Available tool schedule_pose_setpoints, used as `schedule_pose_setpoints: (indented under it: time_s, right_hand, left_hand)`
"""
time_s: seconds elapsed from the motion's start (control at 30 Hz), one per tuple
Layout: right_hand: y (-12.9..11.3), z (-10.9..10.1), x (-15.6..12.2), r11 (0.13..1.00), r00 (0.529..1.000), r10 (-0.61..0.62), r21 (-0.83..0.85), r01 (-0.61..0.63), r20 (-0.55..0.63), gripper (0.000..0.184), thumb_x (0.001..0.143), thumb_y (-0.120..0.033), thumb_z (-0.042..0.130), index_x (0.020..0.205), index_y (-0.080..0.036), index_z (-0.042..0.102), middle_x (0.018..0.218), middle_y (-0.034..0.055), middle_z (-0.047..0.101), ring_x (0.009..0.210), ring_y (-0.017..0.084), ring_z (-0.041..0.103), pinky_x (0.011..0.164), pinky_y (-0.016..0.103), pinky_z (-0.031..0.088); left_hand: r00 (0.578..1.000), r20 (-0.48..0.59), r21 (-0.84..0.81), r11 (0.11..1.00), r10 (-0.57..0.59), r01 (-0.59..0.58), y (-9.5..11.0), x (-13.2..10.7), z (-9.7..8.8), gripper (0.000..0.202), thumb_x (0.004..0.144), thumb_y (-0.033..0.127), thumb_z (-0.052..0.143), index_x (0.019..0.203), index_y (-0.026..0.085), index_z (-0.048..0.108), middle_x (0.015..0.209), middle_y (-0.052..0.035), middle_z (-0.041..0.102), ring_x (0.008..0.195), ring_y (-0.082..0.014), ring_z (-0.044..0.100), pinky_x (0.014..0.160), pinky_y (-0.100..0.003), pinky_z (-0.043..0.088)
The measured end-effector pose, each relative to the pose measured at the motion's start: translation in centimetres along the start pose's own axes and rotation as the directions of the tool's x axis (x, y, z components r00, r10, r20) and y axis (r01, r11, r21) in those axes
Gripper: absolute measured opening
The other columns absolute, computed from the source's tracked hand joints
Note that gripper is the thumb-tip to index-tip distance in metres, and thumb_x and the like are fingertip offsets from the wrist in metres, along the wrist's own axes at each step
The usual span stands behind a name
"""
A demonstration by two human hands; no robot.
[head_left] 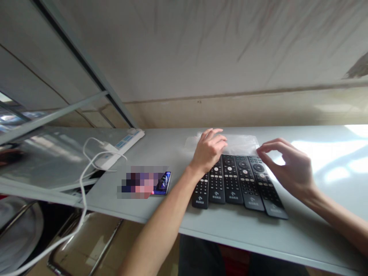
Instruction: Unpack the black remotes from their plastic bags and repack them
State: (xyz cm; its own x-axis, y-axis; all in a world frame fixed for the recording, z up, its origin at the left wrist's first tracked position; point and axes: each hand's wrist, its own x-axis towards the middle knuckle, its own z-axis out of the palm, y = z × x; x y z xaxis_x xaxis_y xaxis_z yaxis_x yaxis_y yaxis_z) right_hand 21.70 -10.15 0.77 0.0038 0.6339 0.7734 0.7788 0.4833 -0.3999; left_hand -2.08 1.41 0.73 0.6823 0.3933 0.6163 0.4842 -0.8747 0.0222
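Observation:
Several black remote controls [234, 184] lie side by side on the grey table, buttons up, fanned slightly. Just beyond their far ends is a clear plastic bag [240, 143], lying flat. My left hand [210, 148] is over the bag's left part and the far end of the leftmost remotes, its fingers loosely bent and apart. It hides part of those remotes. At the bag's right corner, my right hand [290, 165] pinches with thumb and index finger, beside the far end of the rightmost remote.
To the left lies a phone [163, 184] with its screen lit, partly covered by a blurred patch. A white power strip [122, 149] with a white cable [83, 191] sits near a metal frame [97, 80]. A wall [198, 111] closes off the table's back. Below left stands a chair [89, 237].

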Motion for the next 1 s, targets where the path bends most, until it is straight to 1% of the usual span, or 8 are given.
schedule_pose_setpoints:
  time_s: [0.13, 0.3, 0.4, 0.5, 0.67, 0.8, 0.9, 1.0]
  right_hand:
    - [0.0, 0.2, -0.1, 1.0, 1.0, -0.017, 0.009, 0.017, 0.0, 0.004, 0.1, -0.021, 0.073, 0.1, -0.024, 0.072, 0.093, 0.0011, 0.075, 0.081, 0.017, 0.071, 0.074, 0.032, 0.056]
    - [-0.1, -0.1, 0.1, 1.0, 1.0, -0.024, 0.001, 0.024, 0.002, 0.004, 0.1, -0.02, 0.072, 0.1, -0.024, 0.073, 0.094, 0.0014, 0.075, 0.082, 0.017, 0.071, 0.074, 0.032, 0.055]
    - [-0.3, -0.3, 0.2, 0.999, 0.999, -0.049, 0.002, 0.049, 0.02, 0.006, 0.1, -0.018, 0.072, 0.099, -0.025, 0.073, 0.096, 0.0019, 0.074, 0.084, 0.018, 0.071, 0.075, 0.033, 0.055]
    - [-0.5, -0.3, 0.2, 0.995, 0.993, -0.095, 0.041, 0.092, 0.072, 0.013, 0.1, -0.015, 0.069, 0.103, -0.026, 0.075, 0.101, 0.0032, 0.073, 0.089, 0.019, 0.07, 0.077, 0.034, 0.055]
    - [-0.4, -0.1, -0.1, 0.986, 0.98, -0.156, 0.082, 0.147, 0.126, 0.025, 0.1, -0.009, 0.064, 0.11, -0.028, 0.077, 0.104, 0.0044, 0.071, 0.092, 0.02, 0.069, 0.078, 0.035, 0.055]
    - [0.1, 0.1, -0.3, 0.988, 0.98, -0.153, 0.051, 0.147, 0.127, 0.028, 0.1, -0.007, 0.063, 0.11, -0.028, 0.079, 0.103, 0.0049, 0.068, 0.089, 0.019, 0.068, 0.072, 0.033, 0.053]
    - [0.2, 0.0, -0.3, 0.99, 0.981, -0.139, 0.057, 0.132, 0.138, 0.028, 0.099, -0.007, 0.063, 0.105, -0.028, 0.081, 0.104, 0.0051, 0.067, 0.088, 0.019, 0.068, 0.072, 0.034, 0.053]
    - [0.0, -0.1, -0.2, 0.991, 0.978, -0.122, 0.072, 0.112, 0.169, 0.025, 0.099, -0.01, 0.063, 0.099, -0.028, 0.081, 0.103, 0.0052, 0.067, 0.088, 0.02, 0.068, 0.073, 0.035, 0.053]
  left_hand:
    - [0.999, -0.033, 0.026, 0.999, -0.03, 0.031, -0.1, 0.0, 0.0, 0.022, 0.11, 0.022, 0.056, 0.1, 0.02, 0.076, 0.115, -0.004, 0.08, 0.137, -0.0252, 0.061, 0.119, -0.049, 0.048]
    - [0.998, -0.003, 0.025, 0.998, -0.065, 0.065, 0.3, 0.1, -0.1, 0.021, 0.111, 0.023, 0.055, 0.104, 0.019, 0.075, 0.115, -0.0042, 0.08, 0.135, -0.0245, 0.061, 0.119, -0.047, 0.047]
    - [0.997, 0.03, 0.026, 0.997, -0.072, 0.071, 0.5, 0.1, 0.0, 0.022, 0.109, 0.015, 0.054, 0.118, 0.019, 0.074, 0.126, -0.0045, 0.078, 0.14, -0.0248, 0.058, 0.12, -0.047, 0.046]
    - [0.994, 0.085, 0.019, 0.997, -0.074, 0.073, 0.7, 0.1, 0.0, 0.039, 0.106, 0.006, 0.049, 0.137, 0.019, 0.067, 0.137, -0.0052, 0.074, 0.142, -0.0236, 0.057, 0.12, -0.047, 0.046]
    - [0.985, 0.167, -0.014, 1.0, 0.03, -0.028, 1.5, 0.3, -0.4, 0.04, 0.107, 0.016, 0.056, 0.146, 0.019, 0.062, 0.141, -0.0077, 0.072, 0.141, -0.0247, 0.058, 0.122, -0.048, 0.045]
    - [0.976, 0.195, -0.029, 0.995, 0.097, -0.093, 2.1, 0.4, -0.6, 0.031, 0.106, 0.015, 0.059, 0.135, 0.019, 0.07, 0.137, -0.0082, 0.073, 0.141, -0.0255, 0.058, 0.122, -0.047, 0.046]
    - [0.978, 0.185, -0.071, 0.994, 0.091, -0.079, 2.1, 0.3, -0.3, 0.023, 0.107, 0.014, 0.057, 0.115, 0.017, 0.078, 0.131, -0.0071, 0.075, 0.138, -0.0263, 0.06, 0.12, -0.047, 0.047]
    - [0.982, 0.175, -0.114, 0.992, 0.067, -0.047, 2.0, 0.3, 0.1, 0.023, 0.108, 0.016, 0.057, 0.103, 0.015, 0.079, 0.129, -0.007, 0.077, 0.136, -0.0275, 0.06, 0.119, -0.047, 0.048]
